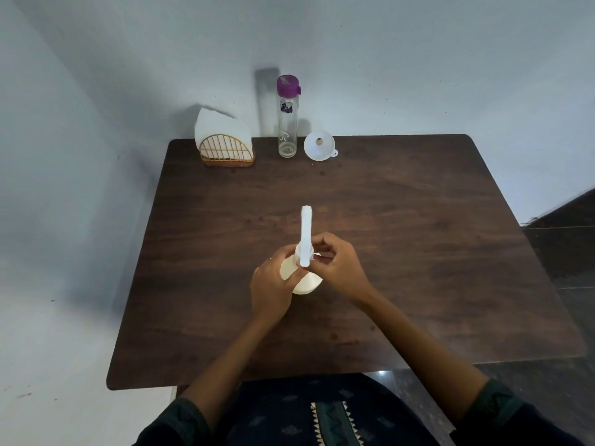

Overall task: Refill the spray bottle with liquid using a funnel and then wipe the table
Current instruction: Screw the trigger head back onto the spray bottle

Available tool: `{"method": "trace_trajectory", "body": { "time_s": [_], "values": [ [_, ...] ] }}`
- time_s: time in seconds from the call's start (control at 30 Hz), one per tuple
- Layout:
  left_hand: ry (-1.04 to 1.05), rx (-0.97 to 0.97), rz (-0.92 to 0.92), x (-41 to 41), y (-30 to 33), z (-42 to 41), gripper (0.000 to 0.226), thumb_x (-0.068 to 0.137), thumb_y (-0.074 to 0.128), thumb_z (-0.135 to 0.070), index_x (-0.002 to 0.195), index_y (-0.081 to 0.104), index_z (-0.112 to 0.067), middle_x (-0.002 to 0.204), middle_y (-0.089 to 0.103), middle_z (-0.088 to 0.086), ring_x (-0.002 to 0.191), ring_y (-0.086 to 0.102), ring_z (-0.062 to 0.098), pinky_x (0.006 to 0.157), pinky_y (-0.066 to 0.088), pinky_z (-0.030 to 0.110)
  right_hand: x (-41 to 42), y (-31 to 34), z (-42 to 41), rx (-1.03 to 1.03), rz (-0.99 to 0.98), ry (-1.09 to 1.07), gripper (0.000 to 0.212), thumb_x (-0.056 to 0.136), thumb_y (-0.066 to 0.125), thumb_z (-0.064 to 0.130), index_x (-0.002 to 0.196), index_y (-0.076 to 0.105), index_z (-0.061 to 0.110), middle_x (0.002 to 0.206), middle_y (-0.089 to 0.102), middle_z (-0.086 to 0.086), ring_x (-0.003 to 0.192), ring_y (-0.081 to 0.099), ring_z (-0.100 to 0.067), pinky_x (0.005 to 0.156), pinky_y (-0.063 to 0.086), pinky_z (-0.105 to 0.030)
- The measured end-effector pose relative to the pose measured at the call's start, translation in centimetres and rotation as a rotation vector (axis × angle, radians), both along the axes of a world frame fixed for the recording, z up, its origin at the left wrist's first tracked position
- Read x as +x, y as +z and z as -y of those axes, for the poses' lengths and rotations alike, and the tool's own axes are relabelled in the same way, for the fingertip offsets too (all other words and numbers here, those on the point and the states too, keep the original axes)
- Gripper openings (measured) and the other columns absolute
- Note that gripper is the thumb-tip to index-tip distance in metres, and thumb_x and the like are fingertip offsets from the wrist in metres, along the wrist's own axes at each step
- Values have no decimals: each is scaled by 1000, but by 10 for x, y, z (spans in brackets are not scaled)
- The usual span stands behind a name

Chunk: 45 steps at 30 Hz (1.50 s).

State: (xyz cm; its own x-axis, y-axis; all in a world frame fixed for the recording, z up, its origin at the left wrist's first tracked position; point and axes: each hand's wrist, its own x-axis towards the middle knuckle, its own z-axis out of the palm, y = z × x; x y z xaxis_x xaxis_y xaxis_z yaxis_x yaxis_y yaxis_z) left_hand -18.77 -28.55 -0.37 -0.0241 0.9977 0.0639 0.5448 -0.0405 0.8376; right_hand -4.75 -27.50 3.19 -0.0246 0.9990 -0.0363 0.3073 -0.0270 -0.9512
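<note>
Both hands, left (269, 292) and right (335, 263), grip the upright spray bottle (302, 281), nozzle pointing away

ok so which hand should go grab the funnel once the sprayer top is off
Right, probably. The white funnel lies at the far edge, slightly right of the spray bottle. The left hand wraps the bottle body, steadying it, while the right hand only pinches the neck.
</note>
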Motion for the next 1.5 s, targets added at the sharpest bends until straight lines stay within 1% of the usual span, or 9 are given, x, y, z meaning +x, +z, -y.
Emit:
{"method": "trace_trajectory", "body": {
  "time_s": [0.13, 0.33, 0.43, 0.57, 0.8, 0.9, 1.03, 1.33, 1.5],
  "values": [
    [6, 0, 14, 1, 1, 0, 43, 79, 50, -53, 113, 63, -29, 96, 64, -21, 84, 62, 7, 78, 53, 35, -18, -1, 3, -16, 55, -177, 41, 67, 85, 24, 87, 51, 14, 88, 63, 2, 84, 61, -12, 74, 51, -24],
    [7, -5, -3, 0, -1, 0, 45, 80, 57, -48, 115, 63, -20, 99, 66, -12, 85, 62, 10, 75, 48, 25, -2, -5, -1, -38, 46, 118, 41, 79, 75, 17, 118, 64, 16, 106, 59, 6, 103, 56, -12, 90, 50, -26],
    [-9, 6, -5, 2, 0, -1, 49, 76, 53, -58, 113, 63, -27, 96, 62, -20, 83, 59, 5, 73, 50, 27, 10, -1, -9, -59, 79, 99, 30, 77, 76, 15, 106, 68, 12, 106, 67, -3, 98, 62, -16, 88, 53, -37],
    [1, 3, 21, 2, -1, -1, 38, 78, 57, -49, 112, 62, -33, 94, 63, -24, 84, 61, 5, 75, 53, 32, -8, 1, -6, -63, 71, -94, 35, 70, 83, 20, 80, 50, 28, 86, 62, 8, 81, 58, -5, 73, 50, -21],
    [-2, 19, 2, 2, 1, -1, 51, 77, 51, -56, 112, 64, -21, 96, 65, -14, 83, 62, 10, 72, 48, 23, 11, 4, -10, -124, 76, 278, 36, 82, 71, 11, 116, 61, 13, 129, 56, 3, 117, 48, -17, 96, 45, -28],
    [-13, 38, -3, 4, 1, -2, 55, 75, 49, -61, 111, 64, -22, 94, 59, -20, 82, 57, 5, 71, 45, 20, 18, 6, -15, -135, 93, 180, 29, 78, 74, 9, 106, 68, 7, 115, 67, -6, 105, 61, -20, 93, 50, -38],
    [5, 19, 4, 1, -1, -1, 52, 74, 51, -59, 112, 62, -26, 93, 58, -23, 82, 59, 7, 72, 50, 29, 2, 6, -10, -92, 90, 12, 29, 69, 79, 5, 96, 68, 6, 93, 69, 1, 89, 64, -14, 82, 51, -28],
    [7, 30, 11, 3, 0, 0, 39, 75, 54, -55, 109, 60, -36, 87, 58, -30, 81, 60, 4, 74, 52, 35, -7, 2, -2, -103, 47, -76, 41, 68, 83, 16, 100, 57, 15, 104, 63, 2, 88, 57, -6, 69, 43, -10],
    [58, -2, 34, 10, 6, 1, 28, 72, 52, -55, 97, 60, -46, 80, 63, -27, 78, 61, 1, 70, 51, 29, -19, -2, 3, -3, 70, -249, 73, 58, 90, 31, 108, 37, 25, 105, 35, 15, 100, 42, -4, 75, 41, -8]
  ]
}}
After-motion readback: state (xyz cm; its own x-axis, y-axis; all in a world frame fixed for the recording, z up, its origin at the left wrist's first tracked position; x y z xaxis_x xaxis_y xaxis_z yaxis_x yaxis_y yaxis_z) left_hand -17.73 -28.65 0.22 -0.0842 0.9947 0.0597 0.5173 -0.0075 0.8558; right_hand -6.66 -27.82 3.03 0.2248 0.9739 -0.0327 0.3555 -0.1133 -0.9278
